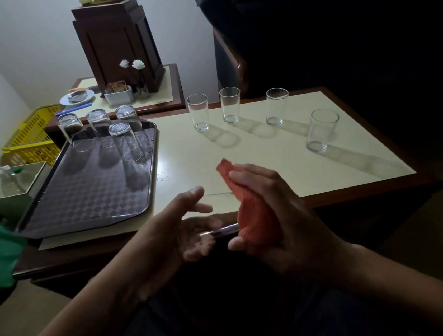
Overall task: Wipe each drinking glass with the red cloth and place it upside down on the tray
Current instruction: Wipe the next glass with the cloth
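Observation:
My right hand [284,224] grips the bunched red cloth [250,208] just above the near edge of the table. Beside it on the left, my left hand [175,234] is held palm up with relaxed fingers and holds nothing. Several clear glasses stand upside down at the far end of the dark patterned tray [85,194]; the closest one [126,142] is in front of the other three. On the cream tabletop [268,148] several glasses stand upright in a row, the rightmost [321,130] being the closest to me.
A yellow basket [32,139] and a pale green box [10,189] with a bottle sit left of the tray. Behind is a side table with a dark wooden stand [118,44], a plate and a napkin holder. A dark chair [232,56] stands behind the table.

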Demonstrator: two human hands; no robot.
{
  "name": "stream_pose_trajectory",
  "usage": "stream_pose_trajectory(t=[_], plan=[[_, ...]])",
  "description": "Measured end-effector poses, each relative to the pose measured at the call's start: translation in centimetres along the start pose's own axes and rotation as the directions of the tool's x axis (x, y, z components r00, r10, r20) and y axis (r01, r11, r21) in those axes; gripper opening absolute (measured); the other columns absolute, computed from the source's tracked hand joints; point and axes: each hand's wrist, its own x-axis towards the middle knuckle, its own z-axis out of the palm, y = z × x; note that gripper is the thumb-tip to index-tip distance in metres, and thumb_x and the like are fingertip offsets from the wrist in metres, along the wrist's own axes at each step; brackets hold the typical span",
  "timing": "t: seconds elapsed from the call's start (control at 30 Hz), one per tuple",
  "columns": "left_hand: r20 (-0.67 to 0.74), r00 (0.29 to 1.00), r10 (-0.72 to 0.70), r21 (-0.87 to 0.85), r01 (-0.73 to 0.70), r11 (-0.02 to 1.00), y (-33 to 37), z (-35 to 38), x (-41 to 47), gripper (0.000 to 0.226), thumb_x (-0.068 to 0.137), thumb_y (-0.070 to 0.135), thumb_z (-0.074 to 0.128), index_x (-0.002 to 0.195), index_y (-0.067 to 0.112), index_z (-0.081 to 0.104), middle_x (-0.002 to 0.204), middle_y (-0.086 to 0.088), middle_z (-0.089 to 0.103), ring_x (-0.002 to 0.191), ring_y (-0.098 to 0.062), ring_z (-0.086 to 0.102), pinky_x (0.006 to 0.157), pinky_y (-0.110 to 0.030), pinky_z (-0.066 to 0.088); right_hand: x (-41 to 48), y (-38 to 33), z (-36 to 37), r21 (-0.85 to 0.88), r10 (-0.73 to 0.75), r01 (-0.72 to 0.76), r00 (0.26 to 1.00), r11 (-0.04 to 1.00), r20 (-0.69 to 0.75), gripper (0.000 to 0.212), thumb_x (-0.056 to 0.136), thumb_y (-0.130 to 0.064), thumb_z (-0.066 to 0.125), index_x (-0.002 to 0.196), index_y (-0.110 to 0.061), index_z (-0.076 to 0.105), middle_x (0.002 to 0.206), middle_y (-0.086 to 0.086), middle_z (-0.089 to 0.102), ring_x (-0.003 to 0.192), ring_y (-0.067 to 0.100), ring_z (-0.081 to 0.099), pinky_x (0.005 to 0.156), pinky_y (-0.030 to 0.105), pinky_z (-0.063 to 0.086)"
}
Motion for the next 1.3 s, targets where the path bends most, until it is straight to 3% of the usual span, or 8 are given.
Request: stream_pose_trajectory(t=[0.1,0.23,0.4,0.53,0.67,0.93,1.07,1.3], plan=[[0.076,0.940,0.333,0.380,-0.336,0.862,-0.1,0.8,-0.9,0.047,0.078,0.036,0.081,0.112,0.011,0.061,0.102,-0.016,0.067,0.072,-0.026,0.062,0.061,-0.034,0.047,0.9,-0.8,-0.5,0.671,0.521,-0.528,0.819,0.520,0.241,0.046,0.089,-0.054,0.073,0.118,-0.019,0.071,0.111,-0.004,0.074,0.102,0.011,0.071,0.091,0.044,0.060],[0.419,0.714,0.561,0.669,-0.661,0.341,-0.8,0.8,-1.6,0.052,0.078,0.030,0.091,0.122,0.020,0.064,0.114,-0.001,0.063,0.076,-0.024,0.065,0.064,-0.042,0.056,1.0,-0.4,-1.0,0.610,0.453,-0.779,0.496,-0.146,0.741,0.078,0.094,-0.074,0.053,0.118,-0.004,0.074,0.110,0.022,0.068,0.086,0.030,0.070,0.080,0.043,0.062],[0.380,0.610,0.695,0.712,-0.672,0.200,-1.0,-0.6,-0.6,0.053,0.075,0.033,0.091,0.118,0.019,0.064,0.129,0.002,0.060,0.097,-0.024,0.068,0.074,-0.046,0.059,1.1,0.2,-1.7,0.558,0.568,-0.828,0.437,-0.049,0.698,0.087,0.100,-0.076,0.028,0.118,-0.007,0.077,0.102,0.021,0.078,0.074,0.023,0.074,0.065,0.032,0.061],[0.090,0.706,0.703,0.731,-0.526,0.435,-1.1,-0.8,-0.4,0.051,0.073,0.041,0.091,0.112,0.030,0.060,0.121,0.011,0.064,0.086,-0.025,0.069,0.067,-0.041,0.063,0.5,0.2,-1.2,0.574,0.596,-0.606,0.767,0.551,0.238,0.020,0.102,-0.035,0.069,0.116,-0.022,0.073,0.110,-0.003,0.079,0.103,0.023,0.074,0.097,0.042,0.057],[0.035,0.790,0.613,0.646,-0.486,0.589,-0.6,-0.5,-0.6,0.055,0.065,0.041,0.089,0.109,0.028,0.060,0.114,0.010,0.068,0.081,-0.019,0.070,0.065,-0.032,0.060,0.1,-0.2,-1.4,0.202,0.401,-0.388,0.915,0.899,-0.029,0.052,0.089,-0.019,0.086,0.134,-0.034,0.067,0.123,-0.014,0.074,0.110,0.010,0.073,0.095,0.025,0.058],[0.381,0.609,0.696,0.777,-0.619,0.117,-1.0,-0.9,-0.4,0.053,0.074,0.039,0.088,0.117,0.020,0.064,0.127,0.004,0.060,0.097,-0.022,0.066,0.076,-0.033,0.057,0.8,0.8,-1.1,0.694,0.687,-0.593,0.701,0.409,0.194,0.046,0.076,-0.021,0.083,0.118,-0.007,0.073,0.116,0.013,0.080,0.103,0.024,0.076,0.085,0.034,0.065],[0.319,0.647,0.693,0.751,-0.618,0.231,-1.1,-0.7,-0.4,0.054,0.072,0.037,0.092,0.116,0.021,0.065,0.127,0.005,0.061,0.099,-0.023,0.067,0.075,-0.034,0.059,0.7,0.3,-1.2,0.582,0.615,-0.584,0.769,0.567,0.173,0.053,0.077,-0.026,0.083,0.128,-0.021,0.071,0.127,0.008,0.076,0.122,0.032,0.071,0.108,0.046,0.057],[0.326,0.614,0.719,0.793,-0.592,0.146,-2.2,-0.2,-0.6,0.051,0.077,0.039,0.090,0.114,0.015,0.065,0.125,0.003,0.064,0.097,-0.013,0.071,0.076,-0.021,0.059,1.3,0.1,-1.7,0.627,0.638,-0.775,0.523,0.079,0.565,0.065,0.091,-0.053,0.063,0.128,0.000,0.064,0.111,0.024,0.077,0.086,0.027,0.077,0.072,0.031,0.066]])
